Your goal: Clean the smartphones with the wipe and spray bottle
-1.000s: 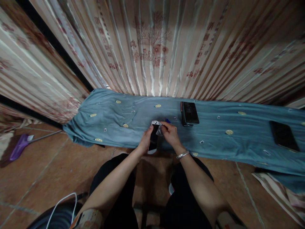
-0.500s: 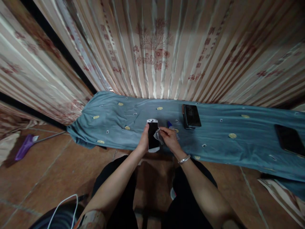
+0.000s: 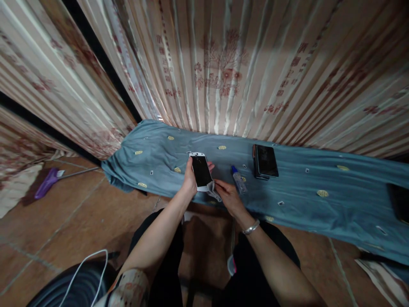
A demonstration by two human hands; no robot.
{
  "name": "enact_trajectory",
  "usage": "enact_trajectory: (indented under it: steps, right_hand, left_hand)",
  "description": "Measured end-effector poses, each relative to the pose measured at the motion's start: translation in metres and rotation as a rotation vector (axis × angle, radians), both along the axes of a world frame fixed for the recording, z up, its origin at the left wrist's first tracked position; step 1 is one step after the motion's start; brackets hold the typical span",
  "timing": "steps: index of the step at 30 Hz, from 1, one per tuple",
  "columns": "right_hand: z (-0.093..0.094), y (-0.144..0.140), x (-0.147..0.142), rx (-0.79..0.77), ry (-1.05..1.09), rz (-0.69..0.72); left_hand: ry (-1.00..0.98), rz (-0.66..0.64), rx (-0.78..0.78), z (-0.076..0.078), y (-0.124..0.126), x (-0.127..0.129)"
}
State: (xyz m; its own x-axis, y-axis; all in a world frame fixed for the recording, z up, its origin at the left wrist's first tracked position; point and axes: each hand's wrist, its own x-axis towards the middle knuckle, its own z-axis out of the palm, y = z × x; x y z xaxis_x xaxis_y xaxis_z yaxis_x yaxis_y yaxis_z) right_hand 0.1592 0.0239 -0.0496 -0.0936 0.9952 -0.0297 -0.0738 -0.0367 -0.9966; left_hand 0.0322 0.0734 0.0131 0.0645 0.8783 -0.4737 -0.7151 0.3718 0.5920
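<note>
Left hand (image 3: 190, 183) clamped around white phone (image 3: 200, 171), screen up, tilted above blue cloth (image 3: 297, 192). Right hand (image 3: 227, 197) closed, pinching small wipe (image 3: 213, 190) at phone's lower corner. Small bottle (image 3: 238, 180) just right of right hand; dark phones (image 3: 265, 161) beyond.

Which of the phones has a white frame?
The phone in the left hand, the white-edged phone. The stacked phones on the blue cloth are all dark.
</note>
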Motion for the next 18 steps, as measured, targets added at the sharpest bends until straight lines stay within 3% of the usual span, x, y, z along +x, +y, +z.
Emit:
enact_trajectory:
  steps: [6,12,18]
  right_hand:
    - [0.0081,-0.0024,0.0028,-0.069,0.211,0.029]
    - [0.0075,-0.0044,-0.0014,-0.164,0.383,-0.035]
    - [0.0036,-0.0076,-0.0063,-0.068,0.238,-0.121]
  left_hand:
    - [-0.069,0.022,0.008,-0.0006,0.0046,-0.0048]
    - [-0.100,0.021,-0.061,0.0000,0.0066,-0.0035]
    - [-0.092,0.082,-0.117,0.0024,0.0074,-0.0026]
